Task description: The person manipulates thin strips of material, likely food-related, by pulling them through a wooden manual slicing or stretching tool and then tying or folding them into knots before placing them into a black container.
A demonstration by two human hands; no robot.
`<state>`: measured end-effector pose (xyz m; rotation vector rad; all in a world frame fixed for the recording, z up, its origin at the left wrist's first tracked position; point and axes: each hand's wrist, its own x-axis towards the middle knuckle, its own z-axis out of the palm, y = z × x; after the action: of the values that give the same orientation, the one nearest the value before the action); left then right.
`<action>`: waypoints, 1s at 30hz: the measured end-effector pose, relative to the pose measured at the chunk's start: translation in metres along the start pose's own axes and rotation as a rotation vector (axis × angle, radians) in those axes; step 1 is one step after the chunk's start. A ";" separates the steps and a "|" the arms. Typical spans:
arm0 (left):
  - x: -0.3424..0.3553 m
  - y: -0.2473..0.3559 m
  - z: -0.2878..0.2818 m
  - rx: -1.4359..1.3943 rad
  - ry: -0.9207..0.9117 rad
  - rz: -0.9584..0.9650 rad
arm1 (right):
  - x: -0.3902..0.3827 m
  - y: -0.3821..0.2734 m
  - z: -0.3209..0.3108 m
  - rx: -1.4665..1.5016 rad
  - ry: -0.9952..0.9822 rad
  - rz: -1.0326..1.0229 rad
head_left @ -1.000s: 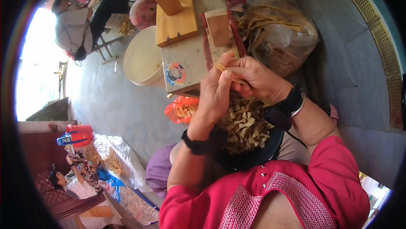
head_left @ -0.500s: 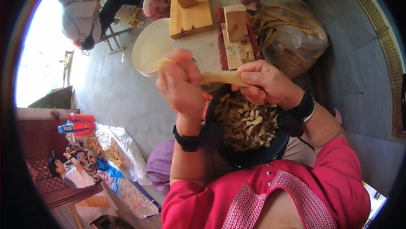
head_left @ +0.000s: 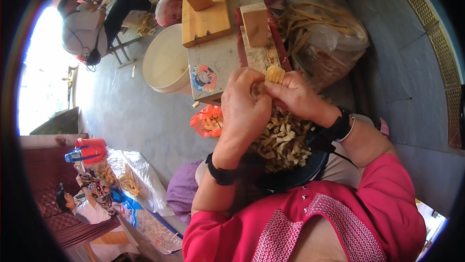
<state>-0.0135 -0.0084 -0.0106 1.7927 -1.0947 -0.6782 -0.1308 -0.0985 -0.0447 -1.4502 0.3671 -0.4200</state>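
Note:
My left hand [head_left: 246,101] and my right hand [head_left: 300,96] are close together in front of the bench. A pale yellow-brown flat strip [head_left: 274,74], wound or folded into a small bundle, sticks up from my right fingers. My left fingers are curled against the strip's other part, which they mostly hide. Just below my hands, a black basin [head_left: 317,165] rests on my lap. Many short pieces of similar pale material [head_left: 286,141] fill it.
Ahead stands a bench [head_left: 213,58] with wooden blocks [head_left: 206,24] and a sawn wooden piece [head_left: 256,29]. Left of it is a white tub [head_left: 167,61]; to its right, a plastic bag [head_left: 334,39] of long strips. An orange bag [head_left: 208,121] lies near my left wrist. Two people [head_left: 82,29] sit leftward.
My hands have come together from a stretched strip, the left moving right. The strip now shows as a compact bundle at my right fingers. The view has shifted slightly.

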 end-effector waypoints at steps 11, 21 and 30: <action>-0.005 -0.008 -0.002 0.203 0.000 0.333 | -0.006 -0.006 -0.012 0.713 -0.181 0.504; -0.007 -0.014 0.003 0.123 0.097 0.442 | 0.003 -0.009 -0.017 0.315 -0.385 0.394; -0.002 -0.018 0.008 0.013 0.177 0.209 | -0.004 -0.005 -0.032 0.345 -0.212 0.230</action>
<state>-0.0141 -0.0064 -0.0301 1.6849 -1.1471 -0.3811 -0.1499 -0.1249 -0.0430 -1.0886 0.2709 -0.1321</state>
